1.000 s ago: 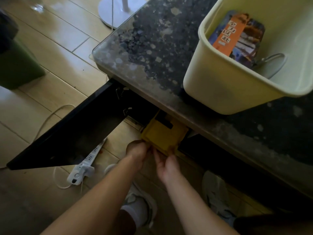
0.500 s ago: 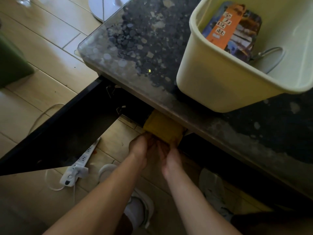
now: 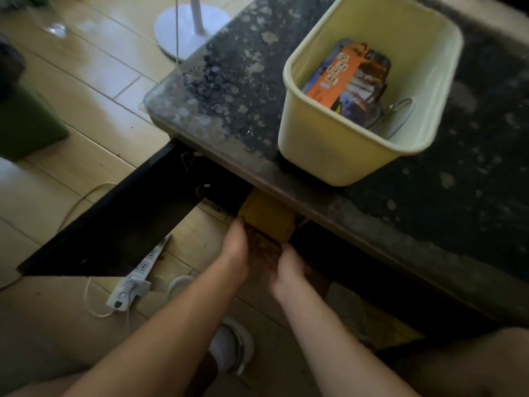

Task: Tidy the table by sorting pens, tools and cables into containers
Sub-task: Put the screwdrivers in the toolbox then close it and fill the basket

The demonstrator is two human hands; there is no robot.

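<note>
Reaching under the tabletop (image 3: 329, 209), I've both hands, left hand (image 3: 235, 245) and right hand (image 3: 287, 271), gripping the yellow box (image 3: 267, 219) dead ahead, left nearer.

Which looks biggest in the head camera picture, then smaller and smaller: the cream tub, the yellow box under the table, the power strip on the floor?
1. cream tub, biggest by far.
2. and 3. yellow box and power strip: unsure, as the table and hands hide part of the box.
</note>
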